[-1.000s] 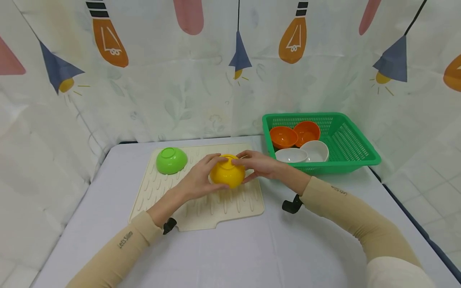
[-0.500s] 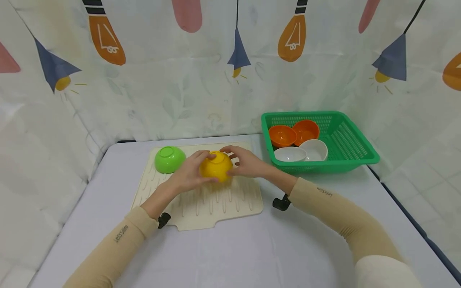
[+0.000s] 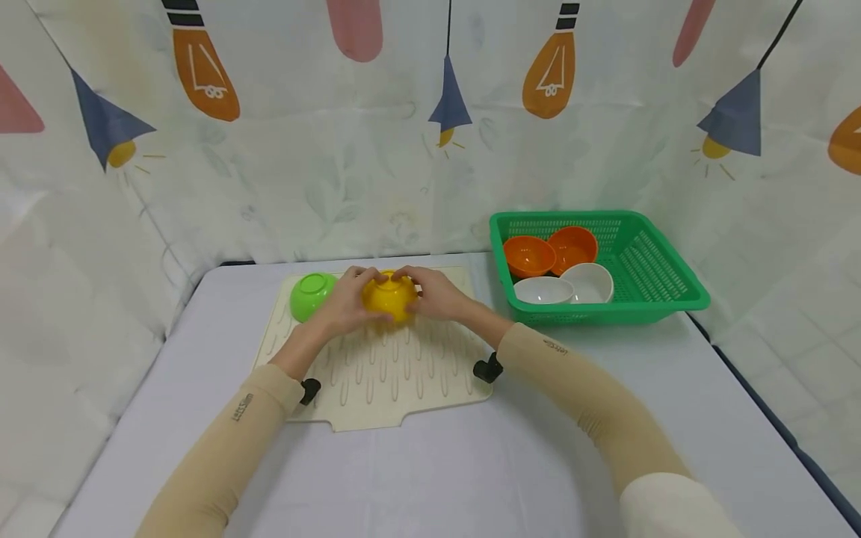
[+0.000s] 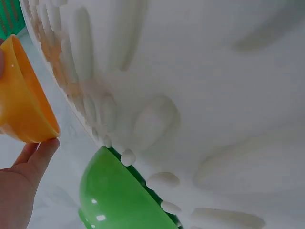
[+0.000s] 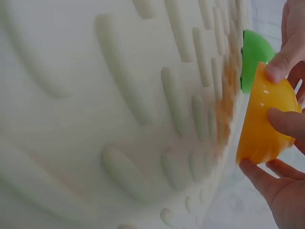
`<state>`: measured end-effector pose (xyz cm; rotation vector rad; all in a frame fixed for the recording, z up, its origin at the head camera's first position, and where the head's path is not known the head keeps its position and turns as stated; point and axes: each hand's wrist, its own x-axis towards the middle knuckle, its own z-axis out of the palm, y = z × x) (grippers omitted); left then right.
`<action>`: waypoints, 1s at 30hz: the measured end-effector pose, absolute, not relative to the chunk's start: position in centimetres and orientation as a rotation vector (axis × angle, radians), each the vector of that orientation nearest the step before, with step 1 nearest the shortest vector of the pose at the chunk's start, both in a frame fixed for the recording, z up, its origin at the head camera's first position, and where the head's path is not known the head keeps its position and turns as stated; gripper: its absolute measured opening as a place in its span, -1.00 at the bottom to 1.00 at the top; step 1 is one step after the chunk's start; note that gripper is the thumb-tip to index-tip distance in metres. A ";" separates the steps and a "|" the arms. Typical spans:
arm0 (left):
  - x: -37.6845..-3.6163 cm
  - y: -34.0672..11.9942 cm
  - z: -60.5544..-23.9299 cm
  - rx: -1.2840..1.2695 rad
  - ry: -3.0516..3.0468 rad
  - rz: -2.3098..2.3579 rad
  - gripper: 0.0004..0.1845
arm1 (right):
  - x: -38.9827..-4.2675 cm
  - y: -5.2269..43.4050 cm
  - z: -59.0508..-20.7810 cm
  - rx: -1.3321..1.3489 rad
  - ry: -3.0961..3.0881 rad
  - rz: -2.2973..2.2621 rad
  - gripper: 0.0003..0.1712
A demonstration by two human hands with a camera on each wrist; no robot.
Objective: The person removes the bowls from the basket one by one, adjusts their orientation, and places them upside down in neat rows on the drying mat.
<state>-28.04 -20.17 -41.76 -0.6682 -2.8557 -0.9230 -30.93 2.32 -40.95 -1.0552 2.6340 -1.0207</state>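
Now | yellow bowl (image 3: 389, 296) upturned on mat (image 3: 377, 373); both hands' fingers (image 5: 279, 67) curled around it

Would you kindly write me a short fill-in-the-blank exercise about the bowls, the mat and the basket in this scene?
1. Both hands hold the upside-down ____ plastic bowl over the cream ridged drying mat.
2. The upside-down green plastic bowl sits on the mat, nearest the person's ____ hand.
3. The green slotted plastic basket holds two white bowls and two ____ bowls.
4. The right hand touches the held bowl's ____ side as the head view shows it.

Missing words: yellow; left; orange; right
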 end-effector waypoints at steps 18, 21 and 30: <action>-30.3 -20.6 -42.0 -0.604 -3.004 -0.850 -0.29 | -32.9 0.4 -43.1 -0.987 2.703 -1.035 -0.44; -30.2 -20.5 -41.9 -0.597 -3.022 -0.835 -0.28 | -32.7 0.6 -42.9 -0.975 2.703 -1.010 -0.40; -29.0 -20.8 -41.2 -0.579 -3.009 -0.761 -0.28 | -31.2 1.9 -40.4 -1.065 2.716 -0.850 -0.55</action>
